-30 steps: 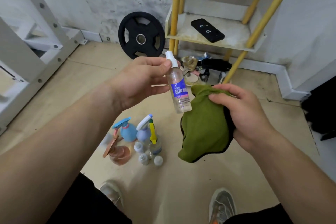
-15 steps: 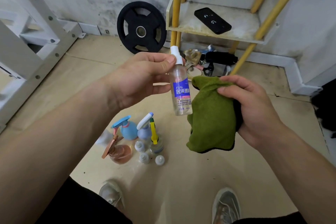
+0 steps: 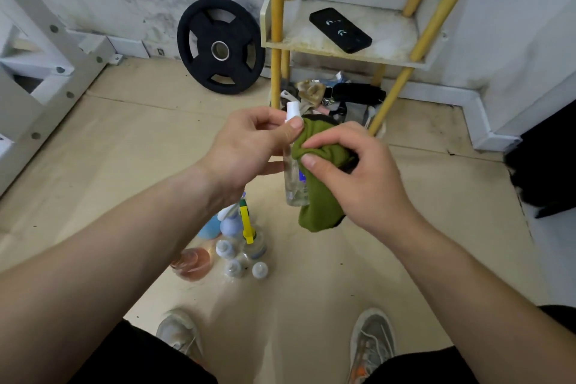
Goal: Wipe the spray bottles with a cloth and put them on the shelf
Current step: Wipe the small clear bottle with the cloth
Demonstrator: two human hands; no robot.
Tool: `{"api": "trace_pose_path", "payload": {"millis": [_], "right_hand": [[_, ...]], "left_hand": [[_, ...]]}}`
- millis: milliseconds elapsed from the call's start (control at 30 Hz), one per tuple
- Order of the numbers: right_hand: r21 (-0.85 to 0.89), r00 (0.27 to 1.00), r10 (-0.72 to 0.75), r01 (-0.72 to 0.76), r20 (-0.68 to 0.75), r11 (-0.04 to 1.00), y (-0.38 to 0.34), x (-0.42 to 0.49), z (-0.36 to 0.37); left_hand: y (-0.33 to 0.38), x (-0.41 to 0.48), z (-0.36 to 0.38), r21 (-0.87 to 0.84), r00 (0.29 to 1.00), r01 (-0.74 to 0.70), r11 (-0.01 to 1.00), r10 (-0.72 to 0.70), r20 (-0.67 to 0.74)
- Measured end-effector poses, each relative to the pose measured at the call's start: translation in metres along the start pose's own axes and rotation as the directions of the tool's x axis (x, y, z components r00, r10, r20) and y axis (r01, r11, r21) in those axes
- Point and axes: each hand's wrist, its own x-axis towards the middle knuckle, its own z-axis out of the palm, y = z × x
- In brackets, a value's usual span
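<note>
Head view: small spray bottle point(image 3: 294, 184) pinched by left hand point(image 3: 249, 150), green cloth point(image 3: 321, 212) pressed on by right hand point(image 3: 352, 174)

Held upright in mid-air between both hands, above the floor and well short of the shelf point(image 3: 389, 28). Pinched just under the white cap by the left thumb and curled fingers, clear lower body hanging below that hand. Covered along its right side by the cloth, bunched and gripped in the right hand's curled fingers and thumb. Lower down, on the floor: a cluster of other spray bottles point(image 3: 237, 246).
</note>
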Motion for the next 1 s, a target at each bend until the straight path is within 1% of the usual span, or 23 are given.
{"api": "trace_pose_path", "payload": {"millis": [100, 233, 300, 367, 433, 567, 633, 733, 800, 900, 1000], "right_hand": [[-0.104, 1.0, 0.006, -0.005, 0.005, 0.995, 0.007, 0.0, 0.002], [-0.275, 0.991, 0.033, 0.005, 0.133, 0.961, 0.009, -0.008, 0.007], [-0.326, 0.98, 0.065, 0.0, 0.187, 0.945, 0.01, -0.013, 0.01], [-0.351, 0.975, 0.091, -0.014, 0.204, 0.936, 0.011, -0.015, 0.01], [-0.341, 0.985, 0.079, -0.022, 0.155, 0.94, 0.011, -0.015, 0.008], [-0.298, 0.998, 0.064, -0.062, -0.002, 0.953, 0.011, -0.01, 0.003], [-0.284, 0.995, 0.087, -0.096, -0.044, 0.954, 0.012, -0.009, 0.001], [-0.209, 0.984, 0.149, -0.166, -0.096, 0.964, 0.012, -0.008, -0.003], [-0.166, 0.974, 0.211, -0.223, -0.086, 0.961, 0.012, -0.007, -0.007], [-0.163, 0.972, 0.235, -0.228, 0.023, 0.96, 0.013, -0.005, -0.011], [-0.245, 0.967, 0.235, -0.205, 0.1, 0.948, 0.015, -0.009, -0.008]], "left_hand": [[-0.005, 0.001, 0.007, 0.007, 0.999, 0.015, 1.0, -0.015, -0.038], [-0.011, 0.003, 0.007, -0.024, 0.99, 0.06, 0.998, -0.062, -0.126], [-0.015, 0.005, 0.007, -0.028, 0.983, 0.085, 0.996, -0.089, -0.159], [-0.016, 0.006, 0.007, -0.037, 0.98, 0.121, 0.992, -0.125, -0.157], [-0.017, 0.006, 0.01, -0.052, 0.981, 0.149, 0.987, -0.154, -0.115], [-0.021, 0.002, 0.025, -0.021, 0.989, 0.144, 0.989, -0.145, -0.01], [-0.022, 0.001, 0.028, -0.017, 0.989, 0.149, 0.989, -0.149, 0.012], [-0.018, 0.004, 0.026, -0.039, 0.989, 0.145, 0.989, -0.144, 0.026], [-0.016, 0.007, 0.023, -0.065, 0.99, 0.141, 0.988, -0.142, 0.0], [-0.015, 0.012, 0.02, -0.113, 0.984, 0.164, 0.98, -0.171, -0.057], [-0.016, 0.016, 0.014, -0.132, 0.974, 0.18, 0.975, -0.195, -0.115]]}}
